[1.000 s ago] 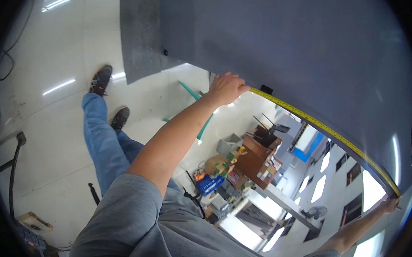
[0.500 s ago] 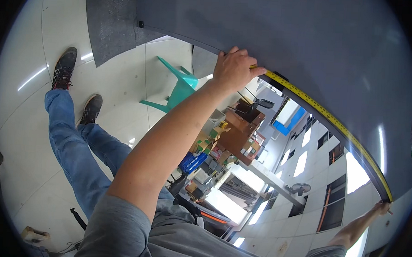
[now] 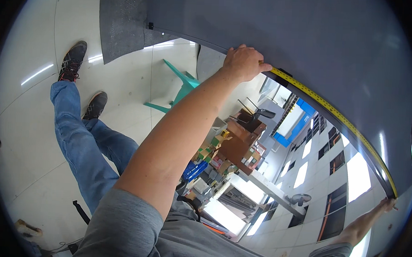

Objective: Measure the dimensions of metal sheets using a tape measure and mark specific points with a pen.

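Observation:
A large dark grey panel (image 3: 284,26) fills the upper part of the view, and a yellow tape measure (image 3: 329,104) is stretched along its curved-looking edge. My left hand (image 3: 244,64) is closed over that edge, its thumb pressing the tape against the panel. Far to the right, my right hand (image 3: 387,205) is closed at the tape's other end, by the panel's corner. The tape's case is not visible, hidden by a hand if it is there. A small black fitting (image 3: 150,26) sits on the panel's edge left of my left hand.
Beyond my left arm stands a green plastic stool (image 3: 185,87) on the pale tiled floor (image 3: 32,116). Brown cabinets (image 3: 235,141), cartons and a blue bin (image 3: 194,170) stand farther off. A fan (image 3: 301,199) is mounted on a beam. A rough grey sheet (image 3: 123,28) hangs at upper left.
The view has shifted slightly, so floor, stool and panel appear a little farther right. Both hands keep their places on the tape and the panel's edge.

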The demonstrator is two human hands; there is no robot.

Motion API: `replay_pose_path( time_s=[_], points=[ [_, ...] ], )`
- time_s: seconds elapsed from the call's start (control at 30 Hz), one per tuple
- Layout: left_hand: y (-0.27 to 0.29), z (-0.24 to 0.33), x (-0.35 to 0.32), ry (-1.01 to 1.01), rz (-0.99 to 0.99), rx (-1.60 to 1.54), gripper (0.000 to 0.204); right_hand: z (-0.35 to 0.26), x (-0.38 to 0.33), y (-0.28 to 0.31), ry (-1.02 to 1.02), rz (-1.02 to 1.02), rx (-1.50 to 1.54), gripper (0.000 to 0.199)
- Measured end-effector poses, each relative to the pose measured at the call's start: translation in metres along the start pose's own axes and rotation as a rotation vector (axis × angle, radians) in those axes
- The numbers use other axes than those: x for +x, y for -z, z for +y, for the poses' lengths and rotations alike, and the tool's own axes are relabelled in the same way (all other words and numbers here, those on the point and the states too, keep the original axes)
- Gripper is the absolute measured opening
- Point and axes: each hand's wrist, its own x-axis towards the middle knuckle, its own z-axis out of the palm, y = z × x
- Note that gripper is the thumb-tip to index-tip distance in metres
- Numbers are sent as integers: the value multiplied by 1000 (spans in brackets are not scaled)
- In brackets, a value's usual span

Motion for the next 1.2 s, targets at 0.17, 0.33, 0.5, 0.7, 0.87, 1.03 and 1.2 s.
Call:
replay_pose_path(
  time_s=[0.17,0.33,0.5,0.7,0.87,1.03,1.2],
  points=[
    [12,-17,-10,39,-59,4,46,19,17,-70,24,-5,-105,37],
    [8,-9,-5,57,-99,-34,44,35,19,-74,27,4,-228,40],
    [6,12,0,58,-80,56,42,-15,-18,-71,-316,12,201,43],
    [12,-5,-11,4,-79,32,39,-15,20,-47,-641,97,692,47],
    [35,6,-29,-84,-64,-22,37,-7,9,-51,-703,68,693,49],
    [77,39,-38,-15,-158,47,38,-36,-19,-35,-785,38,733,52],
    [117,50,-57,60,-148,217,38,-143,-79,-2,-883,-40,819,55]
  ],
)
